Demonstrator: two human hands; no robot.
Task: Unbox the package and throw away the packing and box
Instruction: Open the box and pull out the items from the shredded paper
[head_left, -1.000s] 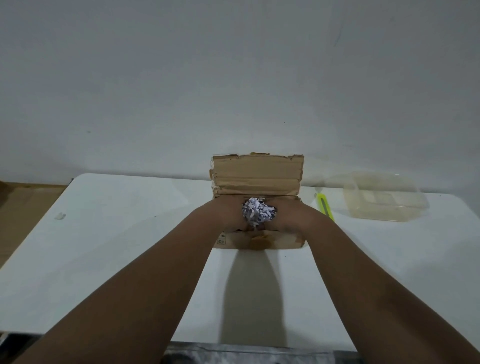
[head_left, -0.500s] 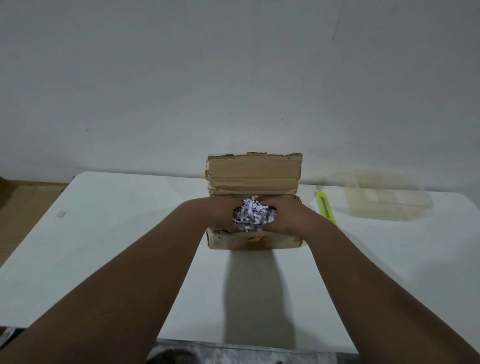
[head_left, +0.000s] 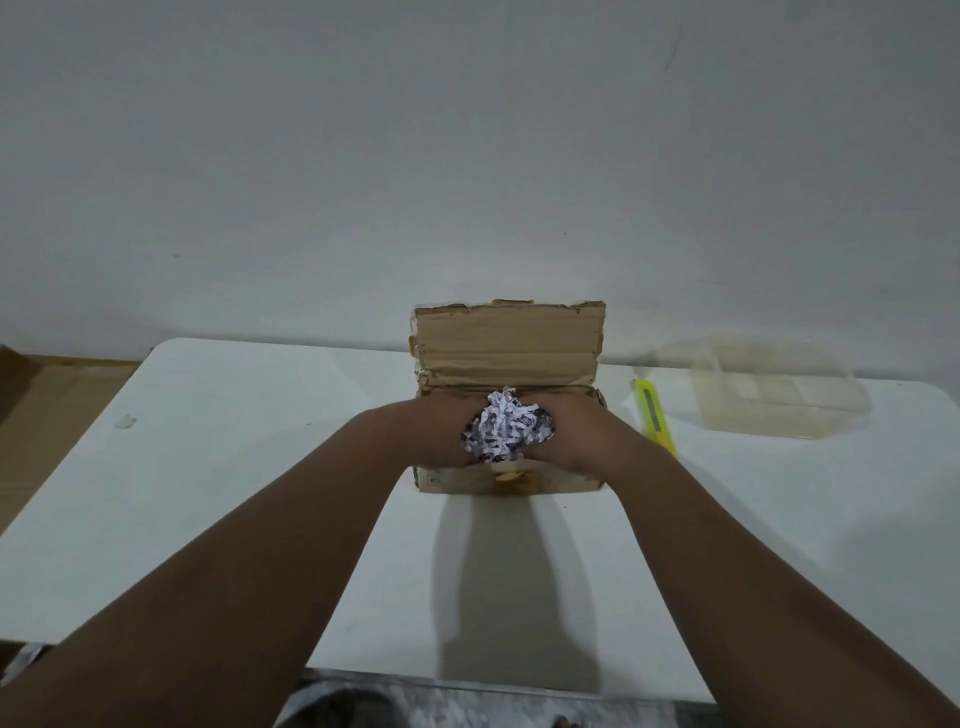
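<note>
Two hands: both down in the open cardboard box (head_left: 506, 480), cupped around one wad of shredded paper (head_left: 506, 428)
Left hand (head_left: 441, 434): curled against the left side of the wad, fingers hidden down inside the box, so a proper grip, not spread flat
Right hand (head_left: 574, 436): same story mirrored, wrapped on the right side of the wad, fingertips out of sight
Shredded paper: white and purple-ish strips, bunched between the palms, poking up just above the box rim, dead centre between the wrists
Box: sitting on the white table (head_left: 234, 467) straight ahead, long axis running left to right, back flap (head_left: 506, 340) standing upright on the far side
Key relation: wad squarely between the hands, neither hand nearer, flap behind it, open space only up and back toward the body
Next move (guess): lift straight up and pull toward the body, since the flap blocks going forward
Risk: loose strips, probably going to shed over the rim if the squeeze is soft
Contents under the paper: can't tell, fully covered
Off to the right: yellow utility knife (head_left: 655, 418) just beside the box, clear plastic container (head_left: 769, 397) further right, both well out of the lifting path
Bin: nowhere in view, so no idea which way the paper has to travel
</note>
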